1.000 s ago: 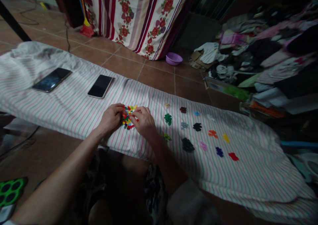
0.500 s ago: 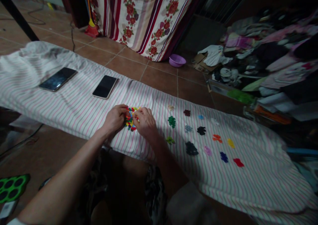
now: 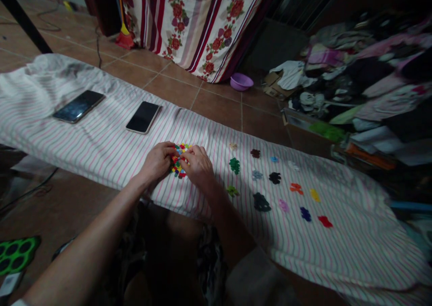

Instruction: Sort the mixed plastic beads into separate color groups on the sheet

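Observation:
A mixed heap of small, brightly coloured pieces (image 3: 178,173) lies on the striped cloth (image 3: 111,153), partly covered by my hands. My left hand (image 3: 157,163) rests at the heap's left edge, its fingers bent together over the pieces. From the right, my right hand (image 3: 200,167) reaches in with thumb and fingers pinched at the heap. Whatever either hand's fingertips hold is too small to make out. To the right lie single-colour clusters, among them dark green pieces (image 3: 234,165), black pieces (image 3: 275,177), orange pieces (image 3: 296,188) and red pieces (image 3: 325,221).
Two phones lie left of the heap, a dark phone (image 3: 79,106) and a pale-edged phone (image 3: 143,117). Beyond the cloth are a purple basin (image 3: 241,82), a red broom (image 3: 125,40) and a flowered curtain (image 3: 199,27). Clothes (image 3: 337,58) are piled at the right.
Both hands stay at the heap, with only slight finger movement among the pieces. The whole view has shifted very slightly.

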A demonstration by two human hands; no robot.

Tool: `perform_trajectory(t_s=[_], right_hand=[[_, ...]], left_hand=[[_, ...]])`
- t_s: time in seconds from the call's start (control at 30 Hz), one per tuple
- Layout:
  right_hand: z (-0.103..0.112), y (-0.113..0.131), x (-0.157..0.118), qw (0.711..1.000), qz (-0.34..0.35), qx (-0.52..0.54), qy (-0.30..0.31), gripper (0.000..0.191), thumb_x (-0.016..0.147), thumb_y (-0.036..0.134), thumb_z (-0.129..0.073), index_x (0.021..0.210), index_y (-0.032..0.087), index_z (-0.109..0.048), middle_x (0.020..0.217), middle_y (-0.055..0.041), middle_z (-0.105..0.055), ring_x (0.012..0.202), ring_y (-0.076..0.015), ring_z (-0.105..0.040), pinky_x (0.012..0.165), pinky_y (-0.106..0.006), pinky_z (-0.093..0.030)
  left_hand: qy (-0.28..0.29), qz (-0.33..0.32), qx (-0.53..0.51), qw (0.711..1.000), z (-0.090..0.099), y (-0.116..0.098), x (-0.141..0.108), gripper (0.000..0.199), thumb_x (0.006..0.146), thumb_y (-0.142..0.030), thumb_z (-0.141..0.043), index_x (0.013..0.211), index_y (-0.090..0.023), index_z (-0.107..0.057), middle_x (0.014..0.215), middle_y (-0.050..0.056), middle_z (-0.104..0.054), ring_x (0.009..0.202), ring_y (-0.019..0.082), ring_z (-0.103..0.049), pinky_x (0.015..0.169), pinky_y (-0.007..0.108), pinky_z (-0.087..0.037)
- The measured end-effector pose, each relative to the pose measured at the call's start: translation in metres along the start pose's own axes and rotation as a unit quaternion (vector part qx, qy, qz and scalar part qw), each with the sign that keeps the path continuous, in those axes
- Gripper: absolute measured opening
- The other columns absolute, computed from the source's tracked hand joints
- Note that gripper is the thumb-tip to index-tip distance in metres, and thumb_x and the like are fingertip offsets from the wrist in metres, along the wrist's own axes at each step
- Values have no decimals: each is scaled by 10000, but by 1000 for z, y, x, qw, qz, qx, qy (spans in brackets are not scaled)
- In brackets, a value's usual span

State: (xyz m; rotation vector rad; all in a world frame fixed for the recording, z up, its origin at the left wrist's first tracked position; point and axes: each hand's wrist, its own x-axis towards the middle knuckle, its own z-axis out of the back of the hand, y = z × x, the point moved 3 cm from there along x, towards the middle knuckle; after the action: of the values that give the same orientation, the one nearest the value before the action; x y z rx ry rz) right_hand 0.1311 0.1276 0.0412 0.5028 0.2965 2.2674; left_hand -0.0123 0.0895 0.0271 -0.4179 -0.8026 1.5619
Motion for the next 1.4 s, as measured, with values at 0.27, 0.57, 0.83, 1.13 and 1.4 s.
perform_trajectory(t_s=[0.27, 0.57, 0.83, 1.13, 1.4], right_hand=[[-5, 1, 0, 999, 8, 44, -24, 60, 825, 227, -591, 828, 211, -649, 931, -62, -566, 932, -209, -503, 841, -326, -425], [10, -12, 3, 982, -23, 172, -70, 33, 779, 215, -553, 804, 209, -574, 824, -20, -620, 815, -173, -568, 800, -307, -449], [25, -36, -5, 941, -128, 304, -71, 142, 754, 308, -568, 831, 197, -611, 746, -3, -631, 676, -136, -585, 665, -262, -484], [31, -48, -14, 933, -139, 324, -71, 238, 759, 334, -565, 903, 186, -684, 825, -30, -672, 708, -134, -600, 684, -258, -510], [35, -56, -23, 924, -133, 352, -68, 228, 765, 297, -566, 922, 188, -691, 902, -41, -693, 774, -140, -631, 752, -280, -515]], left_hand=[[-2, 4, -15, 1000, 2, -4, 0, 360, 723, -126, -386, 824, -191, -726, 1114, 53, -666, 1060, 193, -596, 979, 350, -469], [5, 10, -63, 998, 4, 0, -1, 409, 675, -110, -344, 898, -173, -681, 1047, 59, -678, 1028, 182, -601, 976, 355, -456], [5, 18, -51, 999, 6, 0, -3, 422, 699, -119, -345, 959, -194, -669, 1059, 46, -677, 1036, 183, -601, 979, 372, -468], [11, -100, 28, 995, -1, -12, -3, 342, 790, -190, -402, 896, -221, -725, 1257, 38, -583, 1371, 252, -314, 1159, 502, -276], [11, -101, 58, 993, -7, -18, 0, 357, 822, -219, -395, 1013, -226, -697, 1259, 55, -586, 1360, 246, -343, 1151, 533, -285]])
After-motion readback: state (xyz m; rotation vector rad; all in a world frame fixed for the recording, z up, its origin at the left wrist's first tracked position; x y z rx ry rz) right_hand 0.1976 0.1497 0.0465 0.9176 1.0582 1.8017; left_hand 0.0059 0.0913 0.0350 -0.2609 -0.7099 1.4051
